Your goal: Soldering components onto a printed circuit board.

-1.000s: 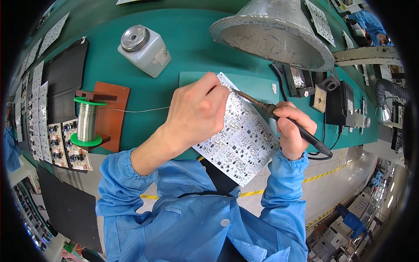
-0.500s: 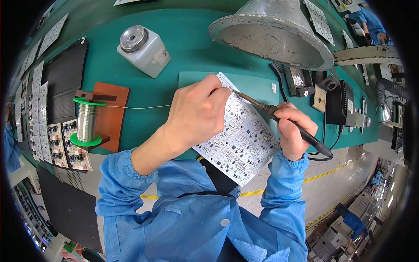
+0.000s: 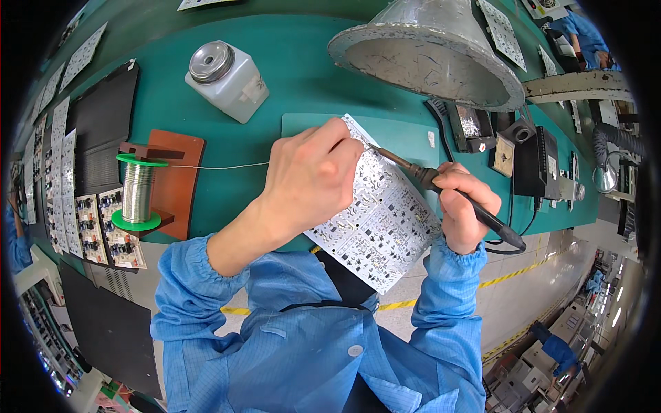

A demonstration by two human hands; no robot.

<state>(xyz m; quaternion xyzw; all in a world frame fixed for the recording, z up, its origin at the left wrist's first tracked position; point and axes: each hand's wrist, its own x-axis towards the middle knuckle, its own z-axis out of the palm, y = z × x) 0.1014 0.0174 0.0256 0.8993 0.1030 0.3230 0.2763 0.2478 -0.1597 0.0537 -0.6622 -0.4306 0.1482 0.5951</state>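
Right hand (image 3: 467, 201) around the soldering iron, left hand (image 3: 313, 165) over the circuit board

In the head view, your right forearm rises nearly straight from the lower edge, its blue sleeve (image 3: 447, 296) gathered at the wrist. Your thumb and fingers close around the dark handle of the soldering iron (image 3: 425, 177), which slants up and left. Its tip is close to the upper part of the circuit board (image 3: 380, 215); whether it touches, you cannot tell from here.

Your left forearm slants up and to the right, wrist bare, back of the hand upward. The fingers are bent and drawn together on the solder wire (image 3: 224, 167), with the fingertips mostly hidden. That wire leads from the green-ended spool (image 3: 136, 193) on a brown stand (image 3: 179, 196) at your left.

The board lies tilted between your hands, its upper end over the pale green mat (image 3: 413, 127), its lower end past the edge of the desk (image 3: 303, 55). Beyond your left hand stands a white bottle (image 3: 237, 89); a metal hood (image 3: 427, 65) hangs beyond your right.
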